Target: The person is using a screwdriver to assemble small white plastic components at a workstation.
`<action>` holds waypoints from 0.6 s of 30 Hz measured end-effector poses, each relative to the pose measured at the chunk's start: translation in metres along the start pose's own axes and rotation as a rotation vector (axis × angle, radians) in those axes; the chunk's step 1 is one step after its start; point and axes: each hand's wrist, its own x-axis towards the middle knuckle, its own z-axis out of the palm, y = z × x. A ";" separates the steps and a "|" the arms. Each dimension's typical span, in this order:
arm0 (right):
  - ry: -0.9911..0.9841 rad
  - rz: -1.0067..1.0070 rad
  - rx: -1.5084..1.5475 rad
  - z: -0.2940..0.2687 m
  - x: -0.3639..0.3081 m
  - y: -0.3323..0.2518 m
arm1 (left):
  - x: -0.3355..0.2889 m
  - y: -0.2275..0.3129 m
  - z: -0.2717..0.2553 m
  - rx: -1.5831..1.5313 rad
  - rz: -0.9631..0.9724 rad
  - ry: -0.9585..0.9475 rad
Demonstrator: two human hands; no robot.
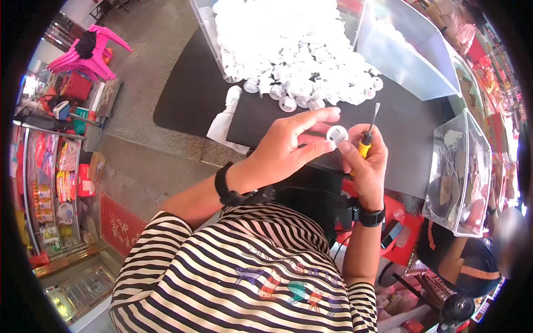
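Note:
My left hand (294, 136) has its thumb at the edge of a small white round plastic part (337, 134), with the index finger raised off it. The other fingertips are partly hidden behind the part. My right hand (366, 158) pinches the same part from the right with its thumb. A screwdriver (365, 145) with a yellow and black handle lies in the right hand's fingers, its metal blade pointing up. Beyond both hands, a big heap of similar white parts (302, 83) spills onto the dark tabletop (408, 144).
Behind the heap stands a clear plastic bin (208, 39); a translucent bin (411, 61) is at its right. A clear box (458, 172) sits at the table's right. White crumpled paper (225, 119) lies at left. Another person (463, 255) is at lower right. Pink chairs (91, 53) stand far left.

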 end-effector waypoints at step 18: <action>0.008 0.065 -0.391 -0.043 -0.002 -0.027 | 0.037 -0.047 0.042 -0.347 -0.271 -0.180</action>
